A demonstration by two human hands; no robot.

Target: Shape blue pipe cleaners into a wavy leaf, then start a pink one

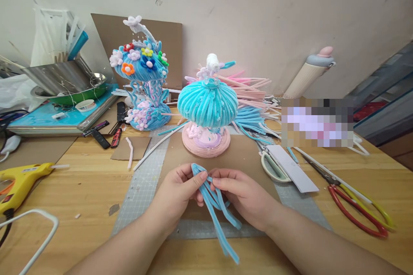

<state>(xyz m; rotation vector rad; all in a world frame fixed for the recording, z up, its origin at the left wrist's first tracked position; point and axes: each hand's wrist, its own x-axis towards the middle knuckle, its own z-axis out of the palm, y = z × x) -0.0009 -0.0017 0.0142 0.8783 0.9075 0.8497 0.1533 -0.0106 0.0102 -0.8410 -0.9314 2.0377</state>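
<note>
Blue pipe cleaners (217,215), bent together at the top, hang down in several loose strands between my hands. My left hand (183,189) pinches the folded upper end between thumb and fingers. From the other side, my right hand (240,191) grips one of the strands close to that fold; some of its fingers are hidden behind the strands. Just beyond my hands stands a pipe-cleaner jellyfish lamp (208,102) with a turquoise ribbed dome, a white top and a round pink base (206,148).
A second flower-covered jellyfish (140,73) stands behind to the left. Pink (251,88) and blue pipe cleaners (250,119) lie behind the lamp. A yellow glue gun (24,184) is at left. Red-and-yellow scissors (355,208), green-handled scissors (273,166) and a white card (292,167) lie right.
</note>
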